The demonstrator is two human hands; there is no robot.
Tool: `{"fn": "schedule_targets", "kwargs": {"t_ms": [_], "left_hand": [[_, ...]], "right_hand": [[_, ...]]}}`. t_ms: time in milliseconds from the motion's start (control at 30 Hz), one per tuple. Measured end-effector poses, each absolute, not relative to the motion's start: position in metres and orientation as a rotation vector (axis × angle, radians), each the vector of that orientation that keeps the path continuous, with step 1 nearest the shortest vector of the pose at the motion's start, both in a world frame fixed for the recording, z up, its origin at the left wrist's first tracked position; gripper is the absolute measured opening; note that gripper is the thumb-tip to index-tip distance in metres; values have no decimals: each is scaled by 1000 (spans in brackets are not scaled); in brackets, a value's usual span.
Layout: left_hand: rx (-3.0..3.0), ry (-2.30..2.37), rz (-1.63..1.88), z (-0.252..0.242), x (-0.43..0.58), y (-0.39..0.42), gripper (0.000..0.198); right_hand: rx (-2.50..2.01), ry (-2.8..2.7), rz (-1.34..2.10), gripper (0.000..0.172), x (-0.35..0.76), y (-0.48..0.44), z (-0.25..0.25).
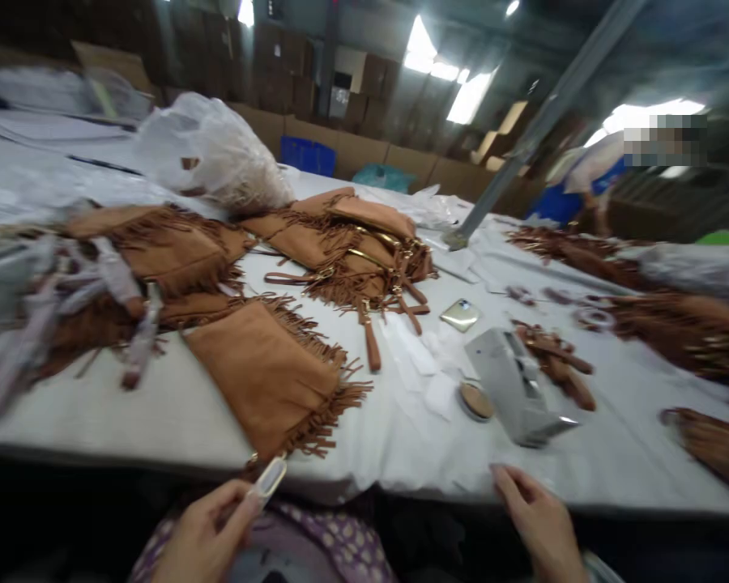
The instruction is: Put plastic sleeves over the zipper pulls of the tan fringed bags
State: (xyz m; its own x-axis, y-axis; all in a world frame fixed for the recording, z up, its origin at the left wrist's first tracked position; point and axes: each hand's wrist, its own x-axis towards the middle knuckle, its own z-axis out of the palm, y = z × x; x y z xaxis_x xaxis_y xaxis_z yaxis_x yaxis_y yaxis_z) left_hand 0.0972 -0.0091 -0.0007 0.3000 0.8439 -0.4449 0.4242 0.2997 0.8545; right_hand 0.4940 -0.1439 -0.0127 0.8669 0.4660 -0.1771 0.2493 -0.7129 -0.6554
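Between the thumb and fingers of my left hand (210, 526) is a small oblong piece with a gold rim (270, 478), pale in the middle. It sits at the near corner of a tan fringed bag (267, 372), which lies flat by the table's front edge; whether the two are joined I cannot tell. My right hand (538, 518) is at the front edge further right, thumb and forefinger drawn together at the tips. Anything between them is too small or blurred to make out. Beyond that hand stands a grey tape dispenser (510, 389), with a round brown-topped tin (475, 401) beside it.
More fringed bags (364, 243) with wrist straps are piled behind, near a stuffed clear plastic bag (210, 154). A phone (460, 314) and brown straps (559, 364) lie on the white-covered table (394, 437). A metal post (522, 154) rises mid-table. Another person (601, 174) bends at far right.
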Motion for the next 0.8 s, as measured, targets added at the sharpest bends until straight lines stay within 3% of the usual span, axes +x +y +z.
{"fn": "schedule_targets", "kwargs": {"t_ms": [133, 233, 467, 800], "left_hand": [[1552, 1340, 425, 0, 95, -10, 40], [1674, 1380, 428, 1, 95, -14, 30], [1757, 1331, 500, -7, 93, -20, 21], [1640, 1297, 557, -4, 91, -20, 23]], "right_hand": [[-1885, -910, 1132, 38, 373, -96, -6], [-1578, -1011, 1379, 36, 301, -68, 11], [-1461, -997, 1474, 38, 248, -36, -8], [-1705, -860, 1511, 40, 239, -29, -31]]}}
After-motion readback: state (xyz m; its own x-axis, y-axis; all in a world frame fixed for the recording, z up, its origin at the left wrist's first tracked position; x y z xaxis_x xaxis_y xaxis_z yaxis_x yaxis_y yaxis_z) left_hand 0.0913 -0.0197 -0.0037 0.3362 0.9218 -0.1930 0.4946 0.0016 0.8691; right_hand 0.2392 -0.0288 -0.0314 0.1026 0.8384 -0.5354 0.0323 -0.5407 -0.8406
